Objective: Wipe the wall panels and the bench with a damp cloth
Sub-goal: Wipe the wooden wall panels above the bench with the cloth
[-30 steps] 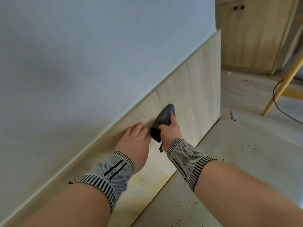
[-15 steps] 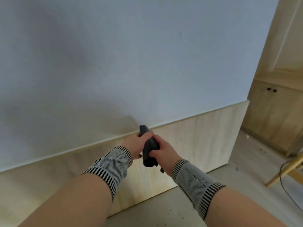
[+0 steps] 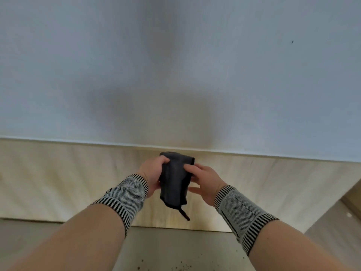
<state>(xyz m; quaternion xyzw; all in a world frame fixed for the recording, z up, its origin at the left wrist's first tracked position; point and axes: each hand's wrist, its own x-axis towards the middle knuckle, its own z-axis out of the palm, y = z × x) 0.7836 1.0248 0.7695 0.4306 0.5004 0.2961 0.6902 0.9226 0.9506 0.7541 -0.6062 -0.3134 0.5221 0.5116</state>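
You grip the cloth with your left hand and right hand, off the panel, while crumbs on the bench remain unwiped.

The person's forearms are bare. Each wrist wears a grey knitted wristband with black-and-white striped edges; the right band carries a thin dark line.

A pale blue-grey wall fills the upper view, marked by a small dark speck at the far right and a soft shadow at centre. A white trim line is seen along its lower edge. Dark crumbs are scattered on the near surface.
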